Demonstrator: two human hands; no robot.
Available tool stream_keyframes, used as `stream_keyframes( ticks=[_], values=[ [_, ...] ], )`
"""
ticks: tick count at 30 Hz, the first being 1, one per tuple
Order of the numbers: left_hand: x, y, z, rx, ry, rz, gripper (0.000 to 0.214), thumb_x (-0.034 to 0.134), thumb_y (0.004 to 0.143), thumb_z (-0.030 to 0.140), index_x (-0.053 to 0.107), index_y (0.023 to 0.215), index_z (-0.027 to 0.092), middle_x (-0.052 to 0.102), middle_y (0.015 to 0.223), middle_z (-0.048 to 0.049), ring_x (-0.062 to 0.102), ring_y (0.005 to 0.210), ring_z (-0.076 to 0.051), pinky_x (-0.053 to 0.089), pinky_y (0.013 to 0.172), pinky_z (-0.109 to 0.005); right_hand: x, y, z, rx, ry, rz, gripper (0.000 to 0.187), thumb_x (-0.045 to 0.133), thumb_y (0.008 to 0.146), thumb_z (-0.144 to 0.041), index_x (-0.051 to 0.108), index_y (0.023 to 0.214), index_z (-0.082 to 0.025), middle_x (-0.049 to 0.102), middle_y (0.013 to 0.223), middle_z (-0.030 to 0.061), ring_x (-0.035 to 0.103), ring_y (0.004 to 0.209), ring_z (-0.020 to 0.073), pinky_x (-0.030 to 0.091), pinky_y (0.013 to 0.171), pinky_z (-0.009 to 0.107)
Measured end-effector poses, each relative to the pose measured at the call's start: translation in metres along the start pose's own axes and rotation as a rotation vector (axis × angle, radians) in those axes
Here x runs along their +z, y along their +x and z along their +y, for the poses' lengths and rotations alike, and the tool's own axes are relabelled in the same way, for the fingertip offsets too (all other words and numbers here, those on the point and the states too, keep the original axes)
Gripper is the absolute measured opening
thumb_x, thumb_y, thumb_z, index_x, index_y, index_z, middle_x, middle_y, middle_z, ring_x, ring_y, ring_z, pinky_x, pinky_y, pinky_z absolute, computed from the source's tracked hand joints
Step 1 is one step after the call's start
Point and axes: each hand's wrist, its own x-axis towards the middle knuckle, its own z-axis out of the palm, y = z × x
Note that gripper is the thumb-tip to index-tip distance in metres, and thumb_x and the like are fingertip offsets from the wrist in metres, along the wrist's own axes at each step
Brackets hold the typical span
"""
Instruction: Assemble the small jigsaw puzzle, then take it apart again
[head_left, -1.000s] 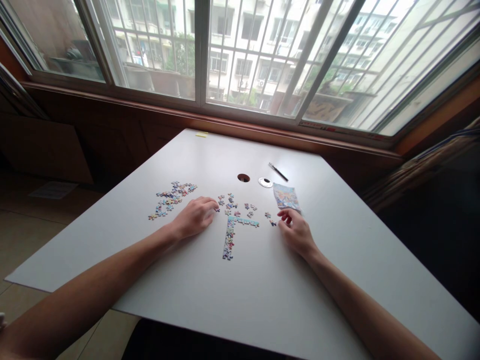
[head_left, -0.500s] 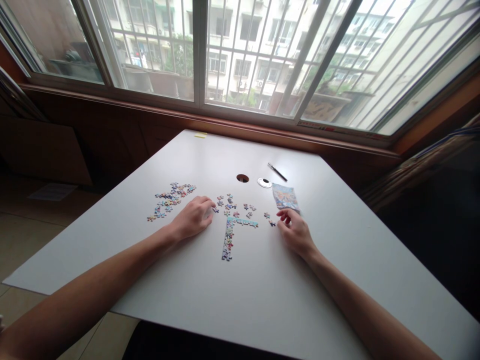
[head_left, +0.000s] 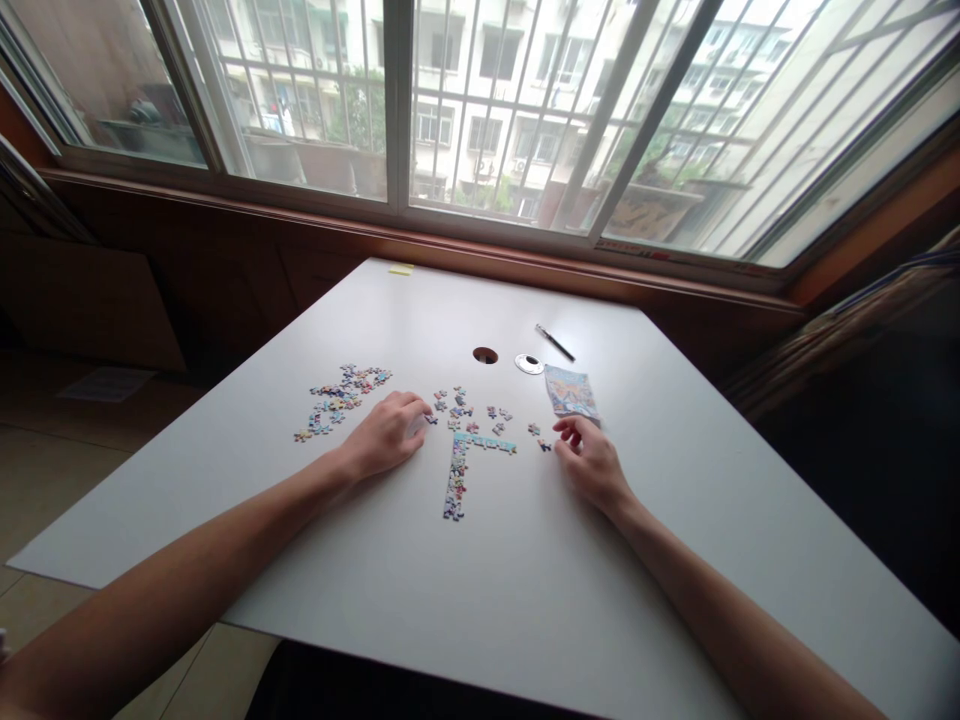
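My left hand rests on the white table, fingers loosely curled, with a gap between thumb and forefinger. Just beyond its fingertips lies a dark puzzle piece; whether they touch it I cannot tell. My right hand is half curled, thumb and forefinger apart, holding nothing that I can see. Close to its thumb lies another dark puzzle piece. Between the hands is an L-shaped joined puzzle section, with a light blue top strip. Several loose pieces are scattered above it.
A larger cluster of puzzle pieces lies left of my left hand. Beyond my right hand is a picture sheet. Farther back are a pen, a round cover, a table hole and a yellow strip.
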Motion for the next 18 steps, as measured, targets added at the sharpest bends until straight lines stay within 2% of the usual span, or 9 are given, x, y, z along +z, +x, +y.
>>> stream_keyframes(
  ticks=[18],
  values=[
    [-0.0015, -0.0002, 0.0005, 0.019, -0.005, -0.008, 0.024, 0.054, 0.089, 0.018, 0.065, 0.11, 0.02, 0.064, 0.115, -0.0085, 0.056, 0.11, -0.025, 0.046, 0.1, -0.043, -0.0008, 0.0006, -0.0021, 0.004, 0.004, -0.002, 0.021, 0.051, 0.075, -0.025, 0.062, 0.092, -0.019, 0.061, 0.081, 0.0033, 0.055, 0.068, 0.0176, 0.044, 0.067, 0.031]
  ],
)
